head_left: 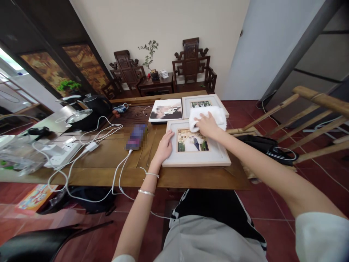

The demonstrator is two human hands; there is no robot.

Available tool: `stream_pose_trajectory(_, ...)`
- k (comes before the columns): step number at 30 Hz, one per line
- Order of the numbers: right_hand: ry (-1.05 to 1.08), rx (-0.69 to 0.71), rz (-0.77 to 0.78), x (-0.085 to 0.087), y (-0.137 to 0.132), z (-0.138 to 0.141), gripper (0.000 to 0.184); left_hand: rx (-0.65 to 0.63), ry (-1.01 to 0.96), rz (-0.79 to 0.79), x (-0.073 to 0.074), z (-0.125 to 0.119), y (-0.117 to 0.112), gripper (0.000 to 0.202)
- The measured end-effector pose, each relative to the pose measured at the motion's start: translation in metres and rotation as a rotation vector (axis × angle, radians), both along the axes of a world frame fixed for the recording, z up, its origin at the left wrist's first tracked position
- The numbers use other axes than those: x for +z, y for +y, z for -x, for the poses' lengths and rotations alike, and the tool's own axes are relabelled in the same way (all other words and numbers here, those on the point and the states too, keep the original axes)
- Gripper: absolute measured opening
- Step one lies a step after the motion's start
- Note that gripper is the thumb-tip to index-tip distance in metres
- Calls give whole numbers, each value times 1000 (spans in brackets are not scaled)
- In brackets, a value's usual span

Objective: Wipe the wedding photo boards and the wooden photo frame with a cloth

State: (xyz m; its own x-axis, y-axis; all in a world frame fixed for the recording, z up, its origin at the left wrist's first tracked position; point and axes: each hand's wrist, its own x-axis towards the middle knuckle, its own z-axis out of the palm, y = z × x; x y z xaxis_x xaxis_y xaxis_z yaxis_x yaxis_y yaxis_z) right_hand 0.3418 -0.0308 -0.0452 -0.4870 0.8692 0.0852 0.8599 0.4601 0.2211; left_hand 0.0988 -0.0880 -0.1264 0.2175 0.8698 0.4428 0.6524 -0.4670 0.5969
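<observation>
A picture frame with a pale wooden rim and a small photo in its middle lies flat near the table's front edge. My left hand rests along its left side, fingers stretched out and touching the rim. A white fluffy cloth is in my right hand, pressed on the frame's upper right part. Behind it lies a second picture frame, partly covered by the cloth and hand. To its left sits a photo panel on something dark.
A phone on a white cable lies left of the frame. Farther left are a power strip, tangled cables and a lidded pot. A bamboo chair holding a black bag stands at the table's right end.
</observation>
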Motion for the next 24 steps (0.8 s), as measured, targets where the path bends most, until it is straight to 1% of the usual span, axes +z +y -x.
stream_pose_trajectory(2, -26, -57, 2, 3, -4, -23, 48, 8, -11, -6, -1, -1, 1, 50)
stream_pose_trajectory(3, -40, -56, 0, 3, -8, -32, 48, 12, -16, -9, -1, -1, 1, 50)
stream_pose_trajectory(5, -66, 2, -1, 3, -24, -46, 46, 16, -22, -16, -1, -2, 1, 50)
stream_pose_trajectory(7, -79, 72, 7, 1, -50, -53, 44, 18, -24, -23, -1, -2, 1, 50)
stream_pose_trajectory(9, -68, 104, 33, 2, -83, -57, 42, 24, -25, -30, -2, -3, 2, 51)
stream_pose_trajectory(11, -41, 133, 98, 7, -118, -60, 44, 28, -24, -38, -3, -3, 2, 51)
stream_pose_trajectory(13, 1, 175, 176, 16, -149, -61, 49, 25, -17, -42, -4, -2, 3, 52)
stream_pose_trajectory(15, 38, 200, 242, 25, -168, -62, 55, 18, -4, -39, -4, -2, 2, 52)
stream_pose_trajectory(16, 52, 201, 267, 27, -173, -61, 57, 12, 2, -35, -4, -2, 2, 51)
stream_pose_trajectory(18, 72, 188, 302, 28, -171, -57, 60, -2, 10, -28, -3, -1, 2, 51)
stream_pose_trajectory(20, 87, 180, 309, 23, -156, -51, 63, -12, 12, -29, -2, -1, 1, 50)
stream_pose_trajectory(22, 105, 185, 282, 15, -129, -46, 65, -18, 15, -35, -1, 0, 1, 48)
stream_pose_trajectory(24, 123, 182, 219, 8, -96, -43, 68, -18, 15, -38, -1, 0, 0, 46)
